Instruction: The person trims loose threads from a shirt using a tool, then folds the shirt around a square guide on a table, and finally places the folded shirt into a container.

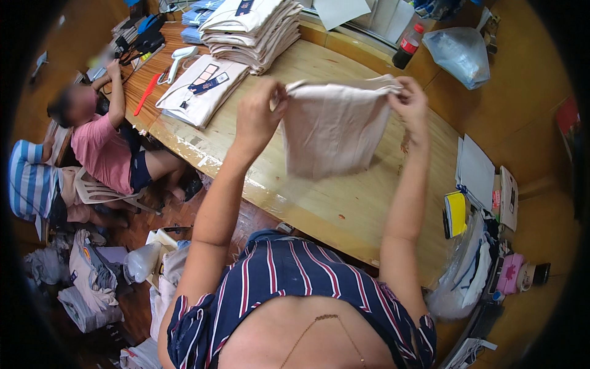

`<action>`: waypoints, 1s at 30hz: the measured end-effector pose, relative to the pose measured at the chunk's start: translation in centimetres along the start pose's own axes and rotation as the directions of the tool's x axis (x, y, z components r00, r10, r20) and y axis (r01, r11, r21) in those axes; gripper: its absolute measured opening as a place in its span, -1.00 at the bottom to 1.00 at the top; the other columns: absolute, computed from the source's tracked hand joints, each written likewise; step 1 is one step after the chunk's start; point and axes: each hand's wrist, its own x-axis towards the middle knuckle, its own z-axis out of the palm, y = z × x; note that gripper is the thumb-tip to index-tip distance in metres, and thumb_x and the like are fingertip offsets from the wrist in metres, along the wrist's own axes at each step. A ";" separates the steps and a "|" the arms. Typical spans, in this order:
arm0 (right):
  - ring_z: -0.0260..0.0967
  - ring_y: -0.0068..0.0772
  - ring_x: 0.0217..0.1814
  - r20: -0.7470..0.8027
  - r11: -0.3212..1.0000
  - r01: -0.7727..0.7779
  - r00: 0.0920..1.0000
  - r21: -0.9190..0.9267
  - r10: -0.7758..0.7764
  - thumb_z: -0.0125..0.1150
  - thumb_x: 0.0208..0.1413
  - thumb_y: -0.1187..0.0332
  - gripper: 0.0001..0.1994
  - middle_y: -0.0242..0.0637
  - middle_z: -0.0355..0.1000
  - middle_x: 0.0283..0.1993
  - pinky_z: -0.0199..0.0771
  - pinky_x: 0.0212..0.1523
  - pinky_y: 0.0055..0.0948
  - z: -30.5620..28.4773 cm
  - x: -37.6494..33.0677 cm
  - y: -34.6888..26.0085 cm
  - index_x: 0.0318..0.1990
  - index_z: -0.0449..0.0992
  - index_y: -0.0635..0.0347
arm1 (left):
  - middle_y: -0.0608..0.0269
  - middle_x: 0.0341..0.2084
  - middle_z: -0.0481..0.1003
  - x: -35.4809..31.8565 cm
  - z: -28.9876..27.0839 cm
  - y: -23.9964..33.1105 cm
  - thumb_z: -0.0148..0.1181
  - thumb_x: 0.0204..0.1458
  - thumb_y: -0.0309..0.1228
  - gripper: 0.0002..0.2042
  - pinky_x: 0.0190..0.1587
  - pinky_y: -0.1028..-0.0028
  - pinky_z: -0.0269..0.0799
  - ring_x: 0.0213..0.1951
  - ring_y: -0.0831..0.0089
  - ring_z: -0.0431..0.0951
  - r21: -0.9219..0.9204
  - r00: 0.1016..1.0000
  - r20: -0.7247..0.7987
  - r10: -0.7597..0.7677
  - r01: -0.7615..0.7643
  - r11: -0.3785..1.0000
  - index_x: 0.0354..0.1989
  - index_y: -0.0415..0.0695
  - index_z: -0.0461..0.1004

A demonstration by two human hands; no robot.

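Note:
Both my hands hold up a folded beige garment (335,132) by its upper corners above the wooden table (295,212). My left hand (261,114) pinches the left corner, and my right hand (409,107) grips the right one. The cloth hangs down between them, its lower edge a little blurred. Just left of my left hand lies a folded beige garment with dark tags (212,101). Behind it rises a tall stack of folded beige garments (252,34). Which kind of garment I hold cannot be told from its folded shape.
A red comb (145,93) and a white handheld tool (182,58) lie at the table's left. At the back right stand a cola bottle (408,47) and a plastic bag (458,55). Papers and bagged clothes (461,270) line the right side. A person in pink (104,147) sits at left.

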 end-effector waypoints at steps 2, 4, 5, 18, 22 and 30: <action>0.32 -0.64 -0.36 -0.007 0.976 0.081 0.996 -0.202 -0.085 0.06 -0.15 0.60 -0.82 -0.37 0.42 -0.39 0.30 -0.35 -0.66 -2.1 -1.9 -2.5 -0.31 0.42 0.28 | 0.14 -0.46 0.41 1.6 -0.2 2.4 0.11 -0.25 -0.62 -0.77 -0.37 0.42 0.34 -0.41 0.25 0.44 -0.121 0.997 -0.032 0.073 -0.077 0.990 -0.33 -0.20 0.35; 0.35 -0.61 -0.31 0.044 0.894 0.154 0.988 -0.421 -0.150 0.06 -0.19 0.62 -0.76 -0.33 0.44 -0.34 0.33 -0.28 -0.64 -3.3 -4.7 -2.0 -0.27 0.43 0.26 | 0.12 -0.42 0.41 1.0 0.1 2.2 0.11 -0.27 -0.61 -0.74 -0.33 0.42 0.36 -0.37 0.26 0.44 -0.064 0.973 0.091 0.214 -0.209 0.976 -0.31 -0.21 0.37; 0.38 -0.57 -0.28 0.095 0.823 0.189 0.982 -0.535 -0.164 0.08 -0.23 0.64 -0.71 -0.30 0.45 -0.30 0.35 -0.24 -0.62 -3.6 -6.5 -0.6 -0.25 0.43 0.25 | 0.11 -0.40 0.41 -0.2 0.7 0.9 0.11 -0.27 -0.60 -0.74 -0.32 0.41 0.37 -0.35 0.26 0.43 -0.017 0.935 0.163 0.315 -0.317 0.948 -0.30 -0.21 0.37; 0.26 -0.16 0.01 0.236 0.641 0.189 0.972 -0.744 -0.013 -0.03 -0.26 0.70 -0.68 -0.15 0.30 -0.03 0.24 0.01 -0.29 0.6 -26.0 7.4 -0.27 0.45 0.22 | 0.16 -0.40 0.40 -20.6 2.5 -2.0 0.17 -0.38 -0.62 -0.68 -0.32 0.37 0.37 -0.29 0.17 0.40 -0.002 0.868 0.452 -0.205 0.230 0.973 -0.31 -0.21 0.40; 0.23 -0.22 0.04 0.319 0.678 0.172 0.943 -0.714 0.096 -0.08 -0.23 0.67 -0.64 -0.20 0.27 0.02 0.21 -0.02 -0.27 -2.2 -24.4 7.3 -0.21 0.44 0.18 | 0.20 -0.46 0.35 -20.6 2.3 -0.8 0.12 -0.40 -0.64 -0.69 -0.43 0.39 0.30 -0.38 0.26 0.35 0.132 0.913 0.406 -0.043 -0.012 0.991 -0.35 -0.16 0.42; 0.08 -0.36 0.13 0.432 0.408 0.361 0.897 -0.838 0.094 -0.15 -0.08 0.59 -0.57 -0.38 0.17 0.09 0.01 0.00 0.00 -2.8 -13.7 9.5 -0.06 0.35 -0.14 | 0.15 -0.25 0.28 -17.7 4.8 4.5 0.11 -0.35 -0.50 -0.57 -0.15 0.30 0.16 -0.19 0.23 0.29 0.081 0.864 0.496 0.090 -0.149 0.985 -0.16 -0.07 0.35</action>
